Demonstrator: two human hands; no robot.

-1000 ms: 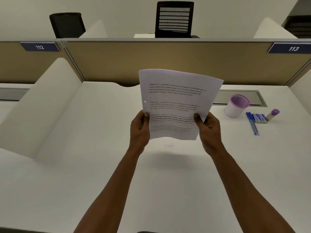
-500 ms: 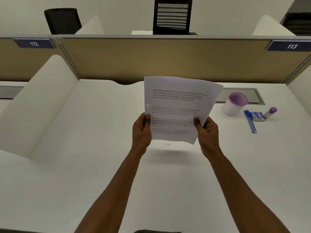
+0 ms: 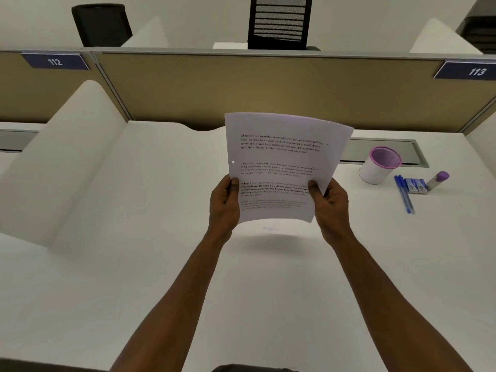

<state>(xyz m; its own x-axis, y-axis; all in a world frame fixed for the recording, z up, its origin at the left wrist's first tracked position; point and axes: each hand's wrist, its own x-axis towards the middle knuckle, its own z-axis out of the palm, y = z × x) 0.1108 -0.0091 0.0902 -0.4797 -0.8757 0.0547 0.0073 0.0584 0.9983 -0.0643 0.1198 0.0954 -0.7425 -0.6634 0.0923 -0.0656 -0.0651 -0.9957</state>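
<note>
One printed sheet of paper (image 3: 284, 157) is held up off the desk (image 3: 161, 264), at the middle of the view and slightly bowed. It carries four blocks of text, the third partly in bold, and one small pale dot on its left margin. Whether more sheets lie behind it cannot be told.

Two hands hold it by the lower corners. The left hand (image 3: 224, 204) grips the edge at the sheet's 8 o'clock, thumb laid on the printed face and fingers hidden behind. The right hand (image 3: 331, 208) grips at 4 o'clock in the same way, its thumb over the ends of the bold lines. Both grips are closed on the paper.

At 6 o'clock, just under the sheet, one faint pen scribble (image 3: 269, 229) marks the desk.

At 3 o'clock stands one white cup (image 3: 378, 167) with a purple rim, upright, just in front of one grey hatch (image 3: 381, 149) set in the desk. Past the cup, nearer 4 o'clock, lie two blue pens (image 3: 404, 193) side by side, one small blue box (image 3: 416, 185) just beside them, and one glue stick (image 3: 437, 179) with a purple cap lying tilted against the box.

At 12 o'clock runs the tan partition (image 3: 241, 89), with two number plates: 112 (image 3: 55, 61) at 10 o'clock and 113 (image 3: 476, 71) at 2 o'clock. Beyond it two black chair backs show plainly, one (image 3: 102, 25) at 11 o'clock and one (image 3: 279, 22) at 12 o'clock.
</note>
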